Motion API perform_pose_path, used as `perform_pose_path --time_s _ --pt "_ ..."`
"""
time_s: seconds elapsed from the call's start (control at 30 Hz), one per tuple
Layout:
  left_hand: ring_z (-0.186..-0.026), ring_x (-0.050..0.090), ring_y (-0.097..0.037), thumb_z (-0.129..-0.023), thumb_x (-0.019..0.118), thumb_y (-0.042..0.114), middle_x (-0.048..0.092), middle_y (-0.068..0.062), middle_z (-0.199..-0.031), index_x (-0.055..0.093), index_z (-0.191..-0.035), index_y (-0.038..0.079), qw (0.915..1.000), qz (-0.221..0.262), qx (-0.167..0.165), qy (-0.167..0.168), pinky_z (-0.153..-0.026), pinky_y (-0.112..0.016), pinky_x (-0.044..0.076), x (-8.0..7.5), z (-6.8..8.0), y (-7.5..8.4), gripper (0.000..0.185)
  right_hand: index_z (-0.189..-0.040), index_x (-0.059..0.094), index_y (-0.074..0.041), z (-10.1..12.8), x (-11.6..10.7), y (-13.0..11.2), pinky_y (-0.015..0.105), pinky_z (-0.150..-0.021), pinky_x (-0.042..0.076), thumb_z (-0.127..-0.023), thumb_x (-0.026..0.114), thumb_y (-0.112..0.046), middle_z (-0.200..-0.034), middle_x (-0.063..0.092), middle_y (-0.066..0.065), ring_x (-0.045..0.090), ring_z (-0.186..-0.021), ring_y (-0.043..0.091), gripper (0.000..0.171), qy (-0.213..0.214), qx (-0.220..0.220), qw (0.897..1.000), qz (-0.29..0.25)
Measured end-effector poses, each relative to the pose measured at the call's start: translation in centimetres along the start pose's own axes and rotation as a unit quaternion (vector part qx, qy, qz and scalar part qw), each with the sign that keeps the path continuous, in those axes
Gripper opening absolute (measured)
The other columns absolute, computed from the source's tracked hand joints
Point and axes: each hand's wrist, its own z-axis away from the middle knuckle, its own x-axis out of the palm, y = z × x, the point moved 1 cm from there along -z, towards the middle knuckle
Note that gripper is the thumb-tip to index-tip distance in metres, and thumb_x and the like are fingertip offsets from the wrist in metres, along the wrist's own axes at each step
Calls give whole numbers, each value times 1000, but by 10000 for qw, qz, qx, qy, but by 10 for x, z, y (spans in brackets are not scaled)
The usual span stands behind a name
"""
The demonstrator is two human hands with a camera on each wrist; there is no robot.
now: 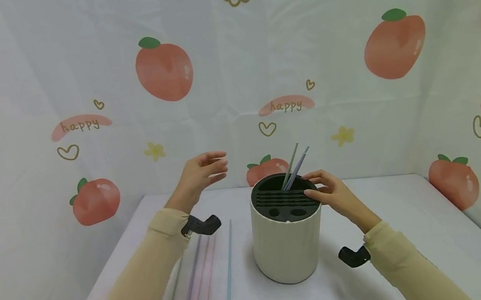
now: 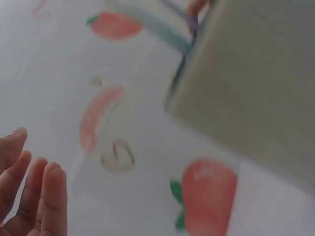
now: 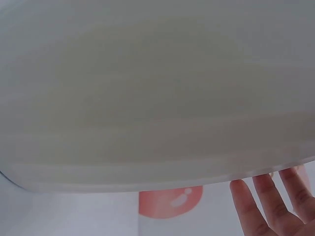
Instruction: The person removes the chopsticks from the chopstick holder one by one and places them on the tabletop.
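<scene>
Both arms reach forward in pale beige sleeves, each with a small black camera mount strapped at the wrist. The left hand (image 1: 201, 173) is lifted in the air, palm turned inward, fingers straight and loosely spread, gripping nothing; the left wrist view shows its fingertips (image 2: 47, 189) relaxed and apart. The right hand (image 1: 331, 192) sits lower, wrist bent, fingers gently extended and pointing left with the fingertips (image 3: 268, 201) lying close together, none of them curled.

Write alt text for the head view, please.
A right hand rests on the dark slotted top of a cream holder with two chopsticks inside; the open left hand hovers above loose chopsticks on the white table.
</scene>
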Motion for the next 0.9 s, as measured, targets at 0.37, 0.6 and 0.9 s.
perform_pose_path --time_s 0.37,0.6,0.9 --pt "-111 62 -30 -91 67 9 63 -14 -119 63 -120 1 9965 97 285 -775 -96 -39 54 82 -19 35 30 -131 51 -5 -3 0 4 33 -83 55 -94 62 -17 -130 53 26 61 -111 39 40 -42 -12 10000 -88" --pt "-107 65 -28 -90 67 5 60 -21 -128 61 -123 -4 9939 -1 80 -1100 -98 -42 52 103 -29 27 34 -131 51 -5 -4 0 4 33 -83 55 -94 62 -17 -130 53 26 61 -110 39 40 -20 42 9999 -117" --pt "-102 67 -23 -89 68 6 65 -18 -120 63 -120 -4 9893 -375 -70 -1409 -93 -35 55 115 -31 20 33 -131 51 -6 -4 -1 4 40 -86 55 -94 61 -18 -130 53 25 61 -110 39 40 -64 41 10000 -44"
